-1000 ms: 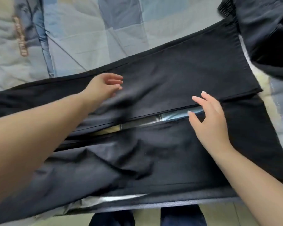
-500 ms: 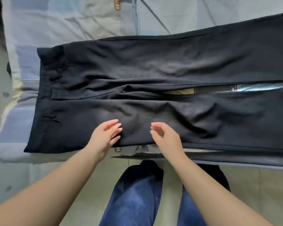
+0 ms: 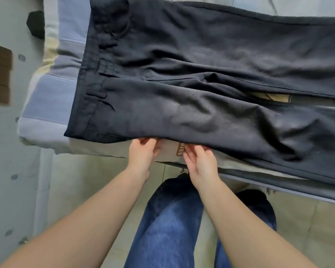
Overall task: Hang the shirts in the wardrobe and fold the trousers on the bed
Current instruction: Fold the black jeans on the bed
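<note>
Trousers lie flat across the bed, waistband left, legs running off right. Cloth looks soft and limp, light, likely to sag and crease; I'd take it along the near side seam, below the waistband. Left hand at that near edge, fingertips curled under the hem of cloth, pinching it as far as I can see. Right hand just beside it, fingers spread and loose, touching the edge, not gripping. Both forearms reach forward, palms inward.
</note>
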